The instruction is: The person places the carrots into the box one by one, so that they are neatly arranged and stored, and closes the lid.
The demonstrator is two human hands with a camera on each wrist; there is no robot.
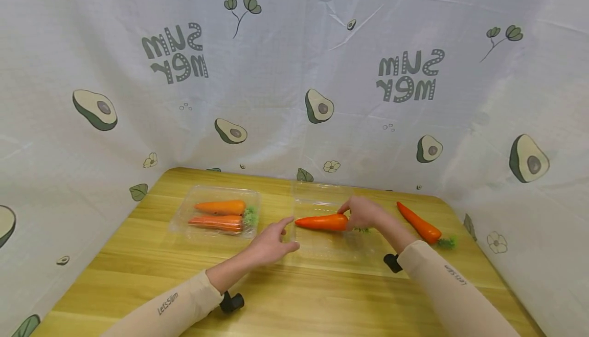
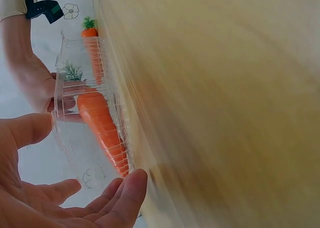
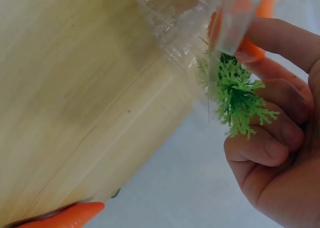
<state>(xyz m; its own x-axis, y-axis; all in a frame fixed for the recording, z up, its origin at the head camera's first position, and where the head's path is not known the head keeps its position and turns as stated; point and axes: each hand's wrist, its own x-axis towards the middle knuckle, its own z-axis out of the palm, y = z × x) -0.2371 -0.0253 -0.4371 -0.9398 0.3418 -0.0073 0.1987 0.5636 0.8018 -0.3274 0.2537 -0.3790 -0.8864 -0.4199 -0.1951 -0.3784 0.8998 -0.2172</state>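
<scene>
A clear plastic container (image 1: 322,250) with its lid raised stands mid-table. In it lies an orange carrot (image 1: 319,222), tip to the left, with a green leafy top (image 3: 237,93). My right hand (image 1: 363,213) grips the carrot's thick end between thumb and fingers, its other fingers curled near the leaves. At the container's left side is my left hand (image 1: 271,245), fingers spread and relaxed. In the left wrist view, the thumb (image 2: 32,128) lies close to the clear wall; whether it touches cannot be told.
Left on the wooden table (image 1: 294,301) stands another clear container (image 1: 184,219) with two carrots (image 1: 221,207) inside. A loose carrot (image 1: 420,223) with green leaves lies at the right. A printed curtain (image 1: 276,71) hangs behind and at both sides.
</scene>
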